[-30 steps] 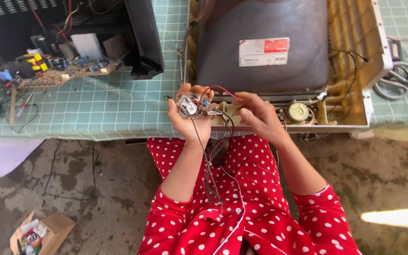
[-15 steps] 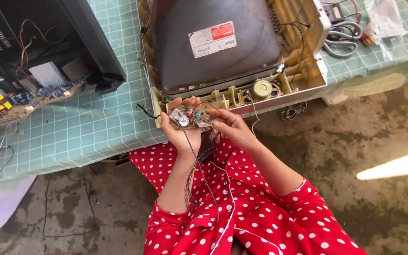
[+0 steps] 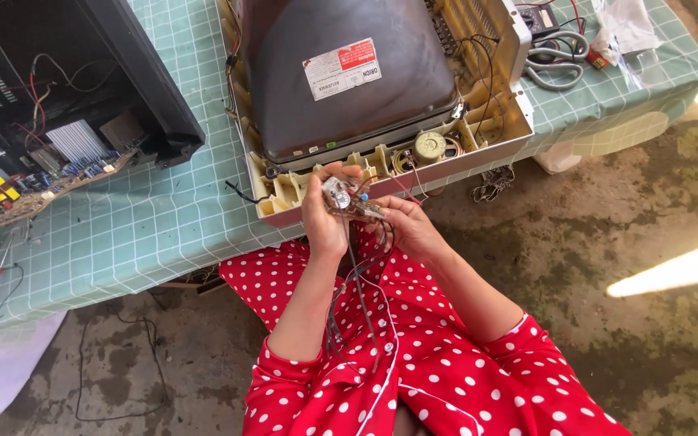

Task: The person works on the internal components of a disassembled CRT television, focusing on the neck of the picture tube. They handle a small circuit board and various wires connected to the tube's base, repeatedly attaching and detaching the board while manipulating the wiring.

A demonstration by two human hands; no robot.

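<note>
Hands: left hand (image 3: 324, 222) and right hand (image 3: 410, 228) are raised together over the lap, just in front of the table edge, both on a small circuit board (image 3: 347, 199).
Left fingers: curled around the board's left side, thumb pressed against its edge; the grip is closed on it.
Right fingers: pinching the board's right end between thumb and fingertips.
Board: small, with a round metal part and a blue component on its face; it sits between the two hands, just below the open housing.
Wires: a thin bundle of wires (image 3: 355, 282) hangs from the board down over the red polka-dot dress (image 3: 414, 363).
Open housing: cream plastic television shell (image 3: 494, 133) lies on the table, holding the dark grey picture tube (image 3: 341, 73) with a label, plus a round speaker (image 3: 429, 148) in its front compartment.
Black cabinet: second case (image 3: 143, 89) at left, open, with a circuit board and heat sink (image 3: 78, 141) inside.
Table: green checked cloth (image 3: 147, 218).
</note>
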